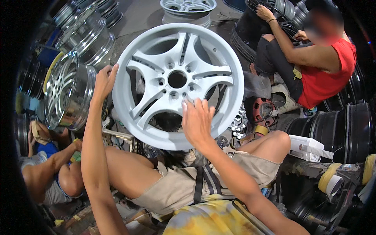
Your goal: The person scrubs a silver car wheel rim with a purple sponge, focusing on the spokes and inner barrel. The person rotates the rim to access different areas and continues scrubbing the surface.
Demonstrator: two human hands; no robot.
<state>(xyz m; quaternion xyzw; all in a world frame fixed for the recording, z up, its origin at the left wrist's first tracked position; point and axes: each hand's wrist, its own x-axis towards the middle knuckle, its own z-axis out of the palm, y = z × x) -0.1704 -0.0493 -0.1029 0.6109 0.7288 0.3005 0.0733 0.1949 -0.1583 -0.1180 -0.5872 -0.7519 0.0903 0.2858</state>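
Note:
A pale grey car wheel rim (149,80) with paired spokes stands tilted toward me between my knees, face up. Its left edge is gripped by my left hand (105,81), whose fingers partly go out of sight at the lip. On the lower spokes, just below the centre bore, rests my right hand (197,121). Its fingers are bent and pressed close against the metal. Something small and greyish shows at the tip of the index finger, but I cannot make out what it is. The rim's lower edge passes behind my right wrist.
Chrome rims (70,92) are stacked at the left, and another pale rim (188,6) lies ahead. A co-worker in a red top (329,74) sits at the right by dark rims (333,131). A white box (307,148), yellow tape rolls (329,182) and another person (51,168) are close by.

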